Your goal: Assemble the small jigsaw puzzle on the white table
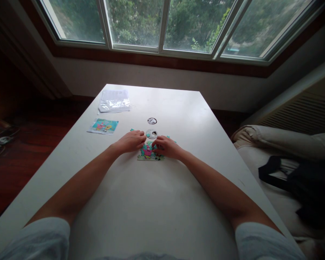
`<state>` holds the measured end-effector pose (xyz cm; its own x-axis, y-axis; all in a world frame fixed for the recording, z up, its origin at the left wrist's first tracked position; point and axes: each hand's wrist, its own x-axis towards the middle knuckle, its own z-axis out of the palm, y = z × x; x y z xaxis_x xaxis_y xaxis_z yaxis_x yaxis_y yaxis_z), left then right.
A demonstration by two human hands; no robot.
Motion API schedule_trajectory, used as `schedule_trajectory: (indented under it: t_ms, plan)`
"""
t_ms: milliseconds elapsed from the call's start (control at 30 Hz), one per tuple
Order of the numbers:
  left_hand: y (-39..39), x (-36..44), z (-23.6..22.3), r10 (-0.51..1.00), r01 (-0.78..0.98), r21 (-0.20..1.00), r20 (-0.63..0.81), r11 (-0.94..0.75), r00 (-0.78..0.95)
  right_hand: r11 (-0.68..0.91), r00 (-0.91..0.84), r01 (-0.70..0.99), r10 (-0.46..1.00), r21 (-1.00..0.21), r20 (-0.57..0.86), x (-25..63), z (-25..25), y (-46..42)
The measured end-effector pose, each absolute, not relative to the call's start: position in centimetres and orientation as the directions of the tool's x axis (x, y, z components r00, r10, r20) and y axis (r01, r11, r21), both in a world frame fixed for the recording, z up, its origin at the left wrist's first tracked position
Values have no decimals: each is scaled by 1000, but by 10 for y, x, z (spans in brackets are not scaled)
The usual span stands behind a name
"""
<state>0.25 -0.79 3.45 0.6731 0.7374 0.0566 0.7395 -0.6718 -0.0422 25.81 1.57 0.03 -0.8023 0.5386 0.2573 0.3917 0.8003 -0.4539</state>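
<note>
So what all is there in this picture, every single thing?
Glossy clear plastic bag: 1, whitish, table's far left
Flat cartoon-printed sheet: 1, teal, pink and yellow, nearer than the bag
Flat cartoon picture: 1, multicoloured, by the hands
Small round items: 2, grey and white, beyond the picture
Small flat pieces: several, teal, around the hands
Smooth table: 1, white, centre
Glass window: 1, silver-framed, trees outside
Padded seat: 1, beige, right
Dark cloth item: 1, black, on the seat
Wooden floor: 1, dark red, left
Unclear objects: pale, far left
Left hand, right hand: 2, bare, table's middle
Short sleeves: 2, light grey, bottom corners
</note>
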Motion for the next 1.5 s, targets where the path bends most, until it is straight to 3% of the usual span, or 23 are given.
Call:
schedule_trajectory:
  t_ms: [533, 867, 1300, 1500]
  plan:
    - [-8, -2, 30, 778, 774, 81, 63, -628, 625, 796, -802, 385, 539, -468, 258, 259, -1, 16]
    - [-7, -5, 22, 783, 738, 296, 63, -607, 619, 811, -814, 376, 520, -448, 257, 261, -1, 17]
    - [-2, -4, 16, 742, 646, 416, 120, -640, 659, 820, -833, 351, 494, -452, 249, 258, -1, 18]
    - [3, -14, 7, 856, 737, 434, 248, -518, 454, 821, -835, 343, 489, -456, 253, 258, 1, 17]
